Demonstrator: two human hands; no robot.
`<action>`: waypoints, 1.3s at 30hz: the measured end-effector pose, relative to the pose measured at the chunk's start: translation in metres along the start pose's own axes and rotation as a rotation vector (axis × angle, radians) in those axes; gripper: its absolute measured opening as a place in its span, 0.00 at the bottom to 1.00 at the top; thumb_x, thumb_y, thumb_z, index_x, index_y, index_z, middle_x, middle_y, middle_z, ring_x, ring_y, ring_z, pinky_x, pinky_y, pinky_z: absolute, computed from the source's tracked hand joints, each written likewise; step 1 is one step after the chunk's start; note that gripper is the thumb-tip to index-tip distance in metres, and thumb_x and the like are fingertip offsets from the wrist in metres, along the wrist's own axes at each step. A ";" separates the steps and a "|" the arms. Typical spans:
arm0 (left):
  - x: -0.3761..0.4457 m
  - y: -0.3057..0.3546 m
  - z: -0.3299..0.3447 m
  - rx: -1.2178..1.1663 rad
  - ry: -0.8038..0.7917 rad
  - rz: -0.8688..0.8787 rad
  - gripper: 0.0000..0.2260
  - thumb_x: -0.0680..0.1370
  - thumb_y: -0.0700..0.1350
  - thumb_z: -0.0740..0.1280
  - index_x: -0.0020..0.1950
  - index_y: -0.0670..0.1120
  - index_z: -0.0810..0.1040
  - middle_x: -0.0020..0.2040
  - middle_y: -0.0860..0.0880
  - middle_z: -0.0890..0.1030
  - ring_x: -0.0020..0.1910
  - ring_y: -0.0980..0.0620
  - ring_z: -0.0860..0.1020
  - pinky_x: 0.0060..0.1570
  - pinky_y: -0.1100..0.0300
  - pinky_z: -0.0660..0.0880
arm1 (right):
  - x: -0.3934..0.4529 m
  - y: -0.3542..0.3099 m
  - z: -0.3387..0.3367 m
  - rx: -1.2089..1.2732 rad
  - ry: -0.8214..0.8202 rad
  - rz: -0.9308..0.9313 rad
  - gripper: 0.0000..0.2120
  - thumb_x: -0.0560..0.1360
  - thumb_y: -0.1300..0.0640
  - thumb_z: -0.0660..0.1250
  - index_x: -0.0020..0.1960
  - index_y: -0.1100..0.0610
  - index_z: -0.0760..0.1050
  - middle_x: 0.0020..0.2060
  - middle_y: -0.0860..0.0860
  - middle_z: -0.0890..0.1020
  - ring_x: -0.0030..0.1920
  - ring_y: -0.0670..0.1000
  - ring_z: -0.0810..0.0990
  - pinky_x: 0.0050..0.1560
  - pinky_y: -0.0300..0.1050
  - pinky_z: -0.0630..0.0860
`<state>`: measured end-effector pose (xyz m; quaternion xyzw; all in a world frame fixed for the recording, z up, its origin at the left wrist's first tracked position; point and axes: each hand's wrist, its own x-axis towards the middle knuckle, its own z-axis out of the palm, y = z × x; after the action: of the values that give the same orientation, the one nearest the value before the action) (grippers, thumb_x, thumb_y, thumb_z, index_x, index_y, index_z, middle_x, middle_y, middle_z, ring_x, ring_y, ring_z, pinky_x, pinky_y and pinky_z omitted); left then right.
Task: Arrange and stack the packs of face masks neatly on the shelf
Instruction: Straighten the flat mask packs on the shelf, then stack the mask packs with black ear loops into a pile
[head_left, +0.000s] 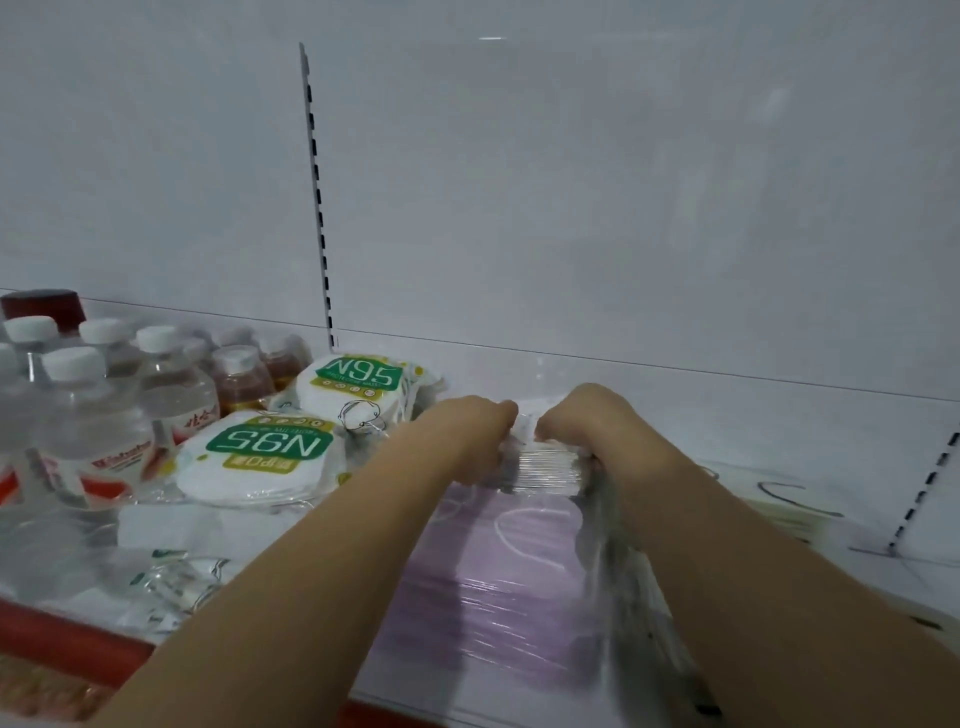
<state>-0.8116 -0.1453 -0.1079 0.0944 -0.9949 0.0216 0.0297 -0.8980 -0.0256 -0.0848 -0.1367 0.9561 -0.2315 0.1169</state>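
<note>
A clear plastic pack of purple face masks lies on the white shelf in front of me. My left hand and my right hand both grip the pack's far end, fingers curled into the wrapping. Left of my hands lie two white N95 mask packs with green labels, one nearer and one behind it. Another small clear pack lies near the shelf's front edge on the left. A pale flat pack lies to the right, blurred.
Water bottles with white caps and amber drink bottles crowd the left end of the shelf. A slotted upright runs up the white back panel. A second slotted bracket stands at the right. The red shelf edge is at the lower left.
</note>
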 end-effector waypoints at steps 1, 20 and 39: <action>0.001 -0.002 0.003 -0.005 0.003 0.016 0.22 0.78 0.47 0.66 0.71 0.47 0.67 0.62 0.43 0.77 0.59 0.41 0.77 0.55 0.47 0.77 | 0.000 0.000 0.002 -0.029 0.021 -0.006 0.10 0.71 0.50 0.71 0.43 0.58 0.77 0.36 0.53 0.80 0.38 0.54 0.80 0.43 0.44 0.76; 0.002 -0.002 -0.010 -0.107 -0.027 0.084 0.31 0.75 0.46 0.68 0.77 0.49 0.63 0.71 0.46 0.70 0.70 0.42 0.70 0.67 0.44 0.71 | -0.030 0.011 -0.027 -0.102 0.364 -0.269 0.09 0.74 0.55 0.65 0.39 0.60 0.74 0.35 0.53 0.77 0.36 0.54 0.76 0.36 0.44 0.73; -0.108 0.182 0.010 -0.318 0.235 0.357 0.19 0.77 0.65 0.65 0.62 0.56 0.74 0.62 0.56 0.74 0.62 0.54 0.72 0.62 0.54 0.71 | -0.144 0.246 -0.087 -0.115 0.403 -0.004 0.30 0.75 0.32 0.62 0.65 0.54 0.74 0.61 0.51 0.79 0.53 0.51 0.75 0.50 0.45 0.69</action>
<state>-0.7408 0.0525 -0.1318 -0.0914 -0.9764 -0.1192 0.1554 -0.8393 0.2660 -0.1035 -0.0958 0.9714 -0.1996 -0.0853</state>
